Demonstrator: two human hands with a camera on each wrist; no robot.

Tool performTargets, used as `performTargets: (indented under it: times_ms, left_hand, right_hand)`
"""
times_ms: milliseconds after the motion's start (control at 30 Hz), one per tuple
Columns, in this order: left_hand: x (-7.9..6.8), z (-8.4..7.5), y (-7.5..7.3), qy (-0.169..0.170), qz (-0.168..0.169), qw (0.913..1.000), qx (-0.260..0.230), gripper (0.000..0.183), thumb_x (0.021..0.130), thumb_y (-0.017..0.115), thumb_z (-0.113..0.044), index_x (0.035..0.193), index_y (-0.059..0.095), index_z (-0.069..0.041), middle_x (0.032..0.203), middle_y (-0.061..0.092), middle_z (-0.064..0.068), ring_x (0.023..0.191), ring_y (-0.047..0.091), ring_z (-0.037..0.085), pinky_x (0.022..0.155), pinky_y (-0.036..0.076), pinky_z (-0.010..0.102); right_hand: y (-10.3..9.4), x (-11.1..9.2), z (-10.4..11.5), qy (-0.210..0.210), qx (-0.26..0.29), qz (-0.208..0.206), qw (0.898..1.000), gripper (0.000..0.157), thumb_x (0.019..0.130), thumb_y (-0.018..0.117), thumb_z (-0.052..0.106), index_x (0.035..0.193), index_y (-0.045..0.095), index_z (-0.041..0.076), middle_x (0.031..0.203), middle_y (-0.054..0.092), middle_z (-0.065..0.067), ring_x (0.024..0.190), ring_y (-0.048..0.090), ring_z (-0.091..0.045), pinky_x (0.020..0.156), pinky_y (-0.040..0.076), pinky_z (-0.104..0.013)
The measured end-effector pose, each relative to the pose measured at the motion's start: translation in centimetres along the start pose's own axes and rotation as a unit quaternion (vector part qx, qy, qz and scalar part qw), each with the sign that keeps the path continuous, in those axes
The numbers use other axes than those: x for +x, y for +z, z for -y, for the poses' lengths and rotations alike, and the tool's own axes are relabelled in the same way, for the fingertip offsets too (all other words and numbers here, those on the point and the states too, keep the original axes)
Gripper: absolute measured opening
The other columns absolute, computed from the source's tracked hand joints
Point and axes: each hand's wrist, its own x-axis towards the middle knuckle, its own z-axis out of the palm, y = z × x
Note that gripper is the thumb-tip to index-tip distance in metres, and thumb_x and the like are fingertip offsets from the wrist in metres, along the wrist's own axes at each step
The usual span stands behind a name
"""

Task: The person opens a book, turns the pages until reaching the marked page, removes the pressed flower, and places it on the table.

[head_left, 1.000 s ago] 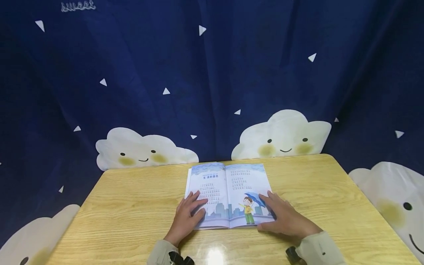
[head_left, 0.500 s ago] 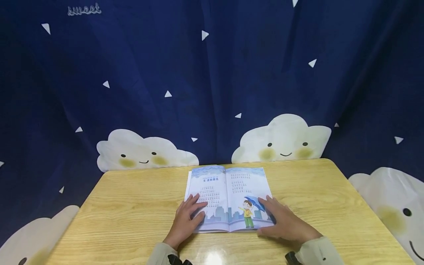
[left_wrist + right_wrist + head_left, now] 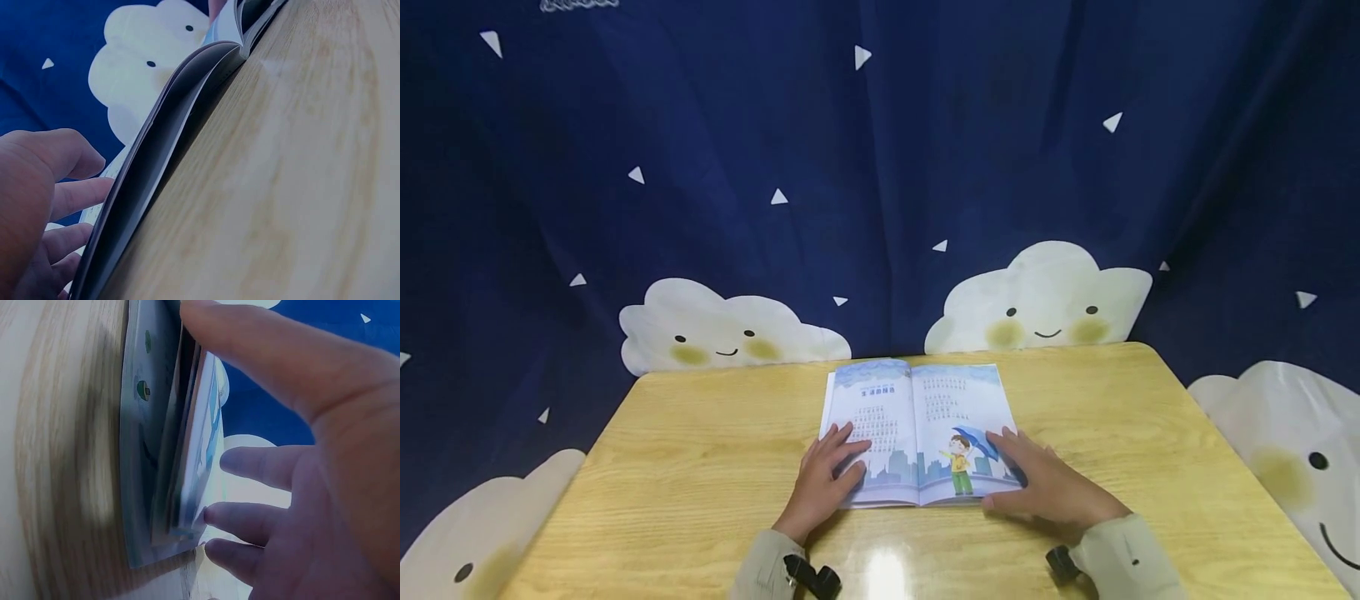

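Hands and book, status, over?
Left hand on book, left side; right hand at lower right corner. Book open on table. Only hands overlap it.

1. Head view: bright; white glare on wooden tabletop [image 3: 700,442] at bottom edge.
2. Navy curtain [image 3: 1000,150] darkens toward both sides.
3. Small print on open book [image 3: 943,417] blurred.
4. Wrist views: dimmer, bluish, soft; shadow beneath open book.

Before me hangs a dark blue curtain [image 3: 737,125] dotted with white triangles [image 3: 778,197]. Two smiling clouds [image 3: 1045,300] with yellowish cheeks sit just above the far edge of my wood-grained table [image 3: 715,450]; I see parts of two more beyond its sides. Glare [image 3: 886,573] brightens the tabletop near me.
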Motion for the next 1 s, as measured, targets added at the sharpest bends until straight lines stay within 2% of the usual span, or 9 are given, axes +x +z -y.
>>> performTargets:
  times_ms: [167,367,533,700,867,1000]
  left_hand:
    - [0.0,0.0,-0.1,-0.007,0.004,1.0000,-0.005,0.030,0.091,0.064,-0.023,0.119,0.069,-0.017,0.146,0.045,0.013,0.141,0.029,0.035,0.115,0.011,0.057]
    - [0.2,0.0,-0.2,0.010,-0.003,0.9999,-0.004,0.029,0.092,0.063,-0.024,0.119,0.069,-0.016,0.146,0.045,0.015,0.140,0.029,0.038,0.113,0.012,0.059]
    - [0.2,0.1,-0.1,0.006,-0.004,1.0000,-0.006,0.029,0.091,0.064,-0.024,0.119,0.069,-0.016,0.146,0.045,0.014,0.141,0.029,0.037,0.113,0.013,0.058]
    - [0.3,0.0,-0.2,0.006,-0.007,0.9999,-0.008,0.029,0.091,0.064,-0.024,0.119,0.069,-0.017,0.146,0.045,0.014,0.141,0.029,0.038,0.113,0.012,0.059]
    - [0.3,0.0,-0.2,0.006,-0.005,0.9999,-0.011,0.029,0.092,0.064,-0.024,0.119,0.069,-0.016,0.146,0.045,0.014,0.141,0.029,0.038,0.114,0.012,0.059]
    - [0.1,-0.1,-0.3,0.005,-0.002,0.9999,-0.016,0.029,0.092,0.064,-0.023,0.119,0.069,-0.015,0.146,0.045,0.015,0.141,0.029,0.038,0.114,0.012,0.059]
  right_hand:
    - [-0.1,0.2,0.0,-0.009,-0.005,0.006,1.000,0.098,0.072,0.074,0.060,0.151,0.035,0.017,0.158,0.020,-0.017,0.145,0.009,-0.042,0.112,0.002,-0.064]
    - [-0.3,0.3,0.1,-0.010,-0.007,0.006,1.000,0.096,0.074,0.072,0.062,0.151,0.035,0.019,0.158,0.021,-0.016,0.145,0.009,-0.041,0.111,0.005,-0.067]
    - [-0.4,0.1,0.4,-0.027,-0.004,0.008,1.000,0.095,0.076,0.069,0.064,0.151,0.033,0.018,0.157,0.021,-0.018,0.144,0.012,-0.043,0.110,0.010,-0.068]
    - [-0.4,0.2,0.6,-0.025,0.007,0.004,1.000,0.095,0.076,0.068,0.066,0.152,0.033,0.020,0.158,0.021,-0.016,0.144,0.015,-0.042,0.109,0.012,-0.069]
    - [-0.3,0.2,0.8,-0.048,0.006,-0.012,0.999,0.095,0.077,0.067,0.066,0.151,0.034,0.017,0.158,0.014,-0.022,0.142,0.017,-0.047,0.107,0.019,-0.069]
    - [-0.2,0.3,1.0,-0.081,0.019,-0.028,0.996,0.094,0.077,0.069,0.062,0.150,0.035,0.015,0.157,0.016,-0.021,0.134,0.034,-0.040,0.105,0.030,-0.062]
